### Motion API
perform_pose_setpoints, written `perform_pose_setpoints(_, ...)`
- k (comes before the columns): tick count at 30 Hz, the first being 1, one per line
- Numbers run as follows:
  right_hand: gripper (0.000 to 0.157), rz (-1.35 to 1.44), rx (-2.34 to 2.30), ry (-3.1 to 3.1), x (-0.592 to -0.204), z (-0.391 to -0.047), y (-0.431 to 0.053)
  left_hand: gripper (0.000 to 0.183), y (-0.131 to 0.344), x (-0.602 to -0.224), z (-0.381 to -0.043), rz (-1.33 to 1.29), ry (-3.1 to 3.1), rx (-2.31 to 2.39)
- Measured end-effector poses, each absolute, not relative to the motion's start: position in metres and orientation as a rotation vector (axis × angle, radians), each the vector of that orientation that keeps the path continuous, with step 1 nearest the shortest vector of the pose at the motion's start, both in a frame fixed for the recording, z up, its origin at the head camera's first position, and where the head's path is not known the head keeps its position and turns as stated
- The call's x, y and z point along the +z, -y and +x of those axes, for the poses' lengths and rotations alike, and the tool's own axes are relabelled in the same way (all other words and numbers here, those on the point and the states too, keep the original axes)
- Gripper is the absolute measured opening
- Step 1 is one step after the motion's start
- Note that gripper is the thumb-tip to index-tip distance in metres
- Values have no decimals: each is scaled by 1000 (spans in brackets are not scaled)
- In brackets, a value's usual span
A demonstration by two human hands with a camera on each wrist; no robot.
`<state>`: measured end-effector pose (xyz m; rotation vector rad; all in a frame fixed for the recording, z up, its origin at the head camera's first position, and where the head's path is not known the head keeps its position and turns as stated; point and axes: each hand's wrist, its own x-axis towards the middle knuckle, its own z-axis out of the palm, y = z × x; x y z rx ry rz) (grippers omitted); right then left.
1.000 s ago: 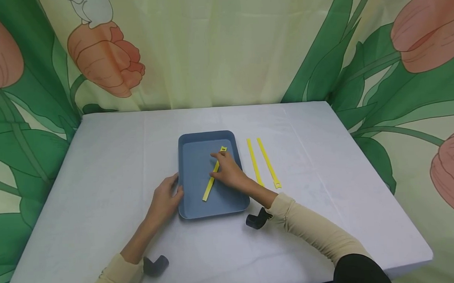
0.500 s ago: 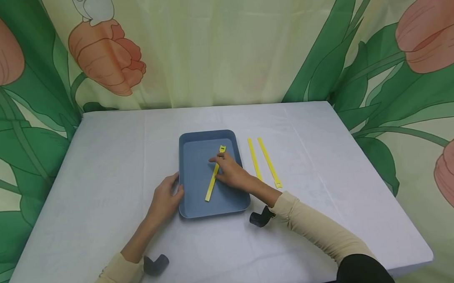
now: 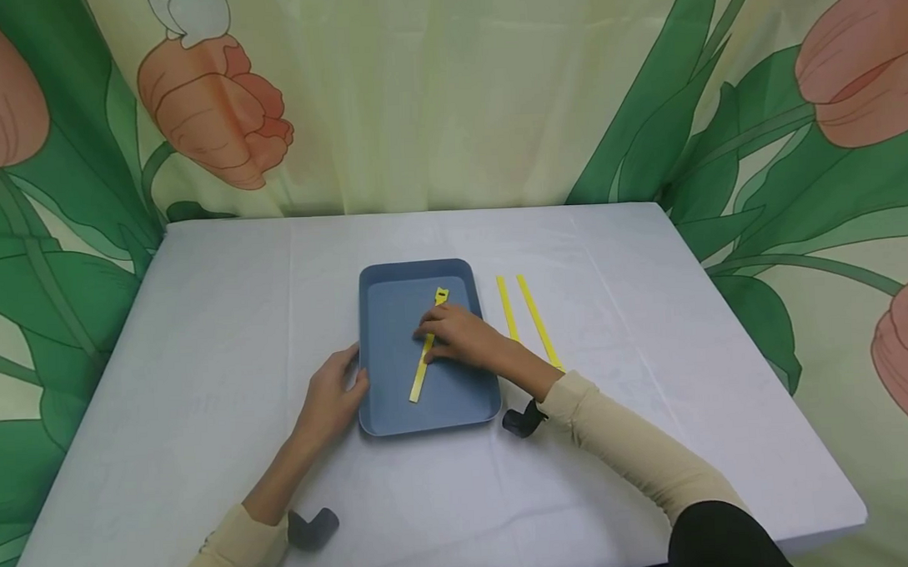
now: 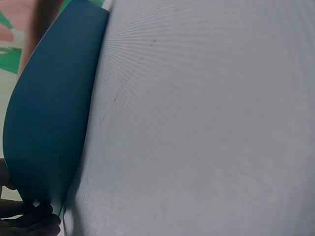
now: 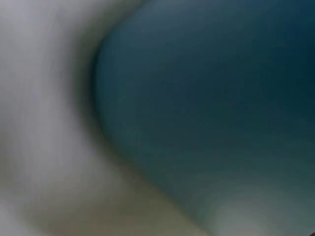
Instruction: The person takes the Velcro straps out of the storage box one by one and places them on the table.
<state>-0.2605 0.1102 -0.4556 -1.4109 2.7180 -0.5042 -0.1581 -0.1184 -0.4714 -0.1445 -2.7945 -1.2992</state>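
A blue-grey rectangular tray (image 3: 383, 319) stands on the white-covered table. My left hand (image 3: 334, 396) grips its left edge, the thumb at the rim and the fingers along the outer wall. In the left wrist view those fingers (image 4: 34, 221) show at the lower end of the tray's side. Inside the tray lies a yellow hook-and-loop cable tie (image 3: 420, 376), its slotted head toward the far side. My right hand (image 3: 459, 337) reaches over the right rim and holds the tie around its middle, fingers curled across it. The right wrist view is blurred, with the tray's corner filling much of it.
Two more yellow cable ties (image 3: 538, 318) lie side by side to the right of the tray, partly behind the right forearm. A dark wrist-camera mount (image 3: 524, 419) hangs under the right cuff. A flower-print curtain (image 3: 448, 100) stands behind the table.
The cable tie in the tray has turned slightly more upright. My right fingers have curled in closer over it. My left hand keeps its place on the tray.
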Motion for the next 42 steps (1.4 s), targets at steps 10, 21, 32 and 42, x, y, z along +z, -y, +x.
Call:
perform_pose_setpoints(10, 34, -1513, -490, -2650, -458, -275, -110, 49, 117, -469, -158, -120, 2805, -1299)
perform_pose_setpoints(21, 25, -1575, -483, -2640, -457, -280, -110, 48, 117, -470, -159, -128, 2796, -1296)
perform_pose_setpoints(32, 16, -1674, -524, -2562, -461, -285, -108, 49, 117, -469, -158, -128, 2811, -1304)
perform_pose_setpoints(42, 9, -1788, -463, -2612, -462, -281, -112, 48, 116, -469, -159, -118, 2815, -1313)
